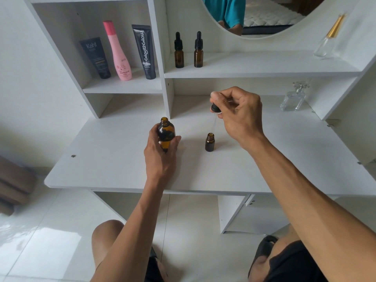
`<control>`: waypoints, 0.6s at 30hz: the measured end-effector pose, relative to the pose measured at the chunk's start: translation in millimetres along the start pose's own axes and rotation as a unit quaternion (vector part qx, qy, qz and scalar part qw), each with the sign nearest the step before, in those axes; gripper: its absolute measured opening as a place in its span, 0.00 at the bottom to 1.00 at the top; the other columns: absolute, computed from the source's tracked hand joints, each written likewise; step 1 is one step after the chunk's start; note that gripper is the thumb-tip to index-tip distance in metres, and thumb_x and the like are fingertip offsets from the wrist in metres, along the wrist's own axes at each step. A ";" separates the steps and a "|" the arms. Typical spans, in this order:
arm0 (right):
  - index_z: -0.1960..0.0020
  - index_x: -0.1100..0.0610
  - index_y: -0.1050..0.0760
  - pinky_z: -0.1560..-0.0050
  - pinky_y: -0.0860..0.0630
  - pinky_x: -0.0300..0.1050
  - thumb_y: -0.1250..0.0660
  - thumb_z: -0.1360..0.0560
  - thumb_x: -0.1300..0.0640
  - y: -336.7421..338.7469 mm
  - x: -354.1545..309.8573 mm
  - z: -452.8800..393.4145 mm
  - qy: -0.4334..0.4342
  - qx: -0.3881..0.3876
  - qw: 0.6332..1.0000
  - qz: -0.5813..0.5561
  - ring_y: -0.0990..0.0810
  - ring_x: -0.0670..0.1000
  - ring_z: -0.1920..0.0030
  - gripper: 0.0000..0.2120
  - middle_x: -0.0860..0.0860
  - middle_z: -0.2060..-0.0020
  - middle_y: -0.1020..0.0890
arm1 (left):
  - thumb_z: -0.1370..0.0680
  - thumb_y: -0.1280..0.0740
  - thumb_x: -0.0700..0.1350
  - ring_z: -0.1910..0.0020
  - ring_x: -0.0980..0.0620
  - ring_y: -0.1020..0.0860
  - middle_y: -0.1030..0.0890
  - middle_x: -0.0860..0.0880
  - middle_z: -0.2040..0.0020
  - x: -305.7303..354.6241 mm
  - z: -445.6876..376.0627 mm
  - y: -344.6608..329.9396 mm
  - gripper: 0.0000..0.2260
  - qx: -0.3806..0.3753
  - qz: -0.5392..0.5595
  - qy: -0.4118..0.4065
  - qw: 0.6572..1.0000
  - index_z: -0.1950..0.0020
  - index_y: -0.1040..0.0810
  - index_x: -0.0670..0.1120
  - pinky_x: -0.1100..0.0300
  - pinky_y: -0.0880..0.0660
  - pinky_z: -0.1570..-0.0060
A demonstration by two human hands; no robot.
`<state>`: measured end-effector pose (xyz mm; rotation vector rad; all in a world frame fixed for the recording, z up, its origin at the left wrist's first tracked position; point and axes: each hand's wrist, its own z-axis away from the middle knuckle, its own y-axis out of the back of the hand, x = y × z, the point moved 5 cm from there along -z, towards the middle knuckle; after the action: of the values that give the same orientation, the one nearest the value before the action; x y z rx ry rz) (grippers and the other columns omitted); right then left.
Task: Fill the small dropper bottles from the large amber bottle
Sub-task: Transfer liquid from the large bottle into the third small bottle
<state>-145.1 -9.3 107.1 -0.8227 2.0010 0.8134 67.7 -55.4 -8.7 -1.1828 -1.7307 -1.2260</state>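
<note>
Right now right hand (pixel 238 115) pinches dropper (pixel 214 119), pipette upright, tip at small bottle (pixel 209 142) mouth; left hand (pixel 160 151) grips large amber bottle (pixel 166 135), further left.

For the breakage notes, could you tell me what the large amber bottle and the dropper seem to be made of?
Large amber bottle: probably glass, glossy, translucent brown. Dropper: clear thin tube, glass or plastic, with a black matte collar, likely plastic.

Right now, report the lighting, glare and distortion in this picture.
Head view: soft, even daylight, with only faint shadows under the left hand and small open bottle; glare on the floor tiles; wide-angle bending tilts the shelf edges outward; the dropper glass tube is faint against the white desk.
</note>
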 end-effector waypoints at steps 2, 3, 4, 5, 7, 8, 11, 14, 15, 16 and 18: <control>0.56 0.58 0.17 0.56 0.17 0.57 0.29 0.23 0.47 0.1 -0.8 -0.2 0.002 -0.002 1.000 0.004 0.14 0.52 0.60 0.13 0.50 0.65 0.14 | 0.23 0.29 0.54 0.50 0.49 0.17 0.19 0.54 0.45 -0.1 -0.1 -0.1 0.22 0.000 0.000 0.000 1.000 0.32 0.33 0.60 0.45 0.21 0.46; 0.56 0.58 0.17 0.56 0.17 0.57 0.29 0.23 0.47 0.1 -1.1 -0.3 0.002 -0.002 1.000 0.006 0.14 0.52 0.60 0.13 0.50 0.65 0.14 | 0.23 0.29 0.54 0.50 0.49 0.17 0.20 0.55 0.45 0.2 0.1 0.0 0.22 -0.001 0.000 -0.001 1.000 0.32 0.33 0.60 0.46 0.21 0.46; 0.56 0.57 0.17 0.56 0.17 0.57 0.29 0.23 0.47 0.2 -1.5 -0.4 0.003 -0.002 1.000 0.008 0.14 0.52 0.60 0.13 0.50 0.65 0.14 | 0.23 0.29 0.53 0.50 0.49 0.17 0.20 0.55 0.45 0.7 0.3 -0.1 0.22 -0.001 -0.001 -0.002 1.000 0.32 0.33 0.60 0.46 0.21 0.45; 0.56 0.57 0.17 0.56 0.17 0.57 0.29 0.24 0.47 -0.1 -2.0 -0.3 0.004 -0.003 1.000 0.010 0.14 0.52 0.60 0.13 0.50 0.65 0.14 | 0.22 0.29 0.53 0.50 0.49 0.17 0.20 0.55 0.46 0.9 0.5 0.0 0.22 -0.001 -0.002 -0.003 1.000 0.32 0.33 0.60 0.47 0.21 0.45; 0.56 0.58 0.17 0.56 0.17 0.57 0.29 0.23 0.47 -0.5 -2.7 0.1 0.004 -0.004 1.000 0.014 0.14 0.51 0.59 0.14 0.50 0.65 0.14 | 0.22 0.29 0.53 0.50 0.49 0.17 0.20 0.54 0.45 0.9 0.6 0.1 0.21 -0.001 -0.002 -0.002 1.000 0.32 0.33 0.60 0.47 0.21 0.45; 0.56 0.58 0.17 0.56 0.17 0.57 0.29 0.23 0.47 -0.7 -3.0 0.1 0.004 -0.005 1.000 0.015 0.14 0.51 0.60 0.14 0.50 0.65 0.14 | 0.23 0.29 0.54 0.50 0.49 0.17 0.19 0.54 0.45 0.7 0.4 0.0 0.22 -0.001 -0.002 -0.002 1.000 0.32 0.33 0.60 0.47 0.21 0.45; 0.57 0.57 0.17 0.56 0.17 0.56 0.29 0.23 0.46 -1.8 -4.0 0.3 0.007 -0.007 1.000 0.021 0.14 0.50 0.60 0.14 0.49 0.65 0.14 | 0.23 0.29 0.54 0.49 0.49 0.18 0.19 0.53 0.44 0.3 0.2 -0.1 0.22 -0.002 -0.003 0.001 1.000 0.31 0.33 0.58 0.47 0.21 0.45; 0.57 0.57 0.17 0.56 0.17 0.56 0.29 0.23 0.46 -1.8 -4.6 -0.1 0.010 -0.009 1.000 0.024 0.14 0.49 0.60 0.14 0.49 0.65 0.14 | 0.23 0.29 0.54 0.49 0.49 0.17 0.19 0.53 0.44 0.8 0.7 0.0 0.22 0.000 -0.004 -0.002 1.000 0.32 0.33 0.59 0.47 0.21 0.45; 0.57 0.57 0.17 0.56 0.17 0.56 0.29 0.23 0.46 -1.7 -4.4 0.1 0.011 -0.009 1.000 0.026 0.14 0.48 0.60 0.14 0.48 0.65 0.14 | 0.23 0.29 0.54 0.50 0.49 0.17 0.19 0.53 0.44 0.8 0.7 0.1 0.22 0.001 -0.003 -0.003 1.000 0.32 0.33 0.60 0.47 0.21 0.45; 0.57 0.57 0.17 0.56 0.17 0.56 0.29 0.23 0.46 -1.3 -4.3 0.1 0.012 -0.009 1.000 0.027 0.14 0.48 0.60 0.14 0.48 0.66 0.15 | 0.23 0.29 0.53 0.50 0.48 0.17 0.19 0.53 0.44 0.8 0.6 0.1 0.21 0.001 -0.003 -0.004 1.000 0.33 0.32 0.60 0.47 0.21 0.46; 0.57 0.57 0.17 0.56 0.17 0.56 0.29 0.23 0.46 -0.8 -4.0 0.3 0.014 -0.007 0.999 0.029 0.14 0.48 0.60 0.14 0.48 0.66 0.15 | 0.23 0.29 0.53 0.50 0.48 0.17 0.19 0.53 0.44 0.3 0.2 -0.1 0.21 0.000 -0.002 -0.004 1.000 0.33 0.32 0.59 0.47 0.21 0.46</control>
<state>-142.5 -8.5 110.2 -0.7915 2.0533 0.8545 67.5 -55.1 -8.5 -1.1856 -1.7395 -1.2243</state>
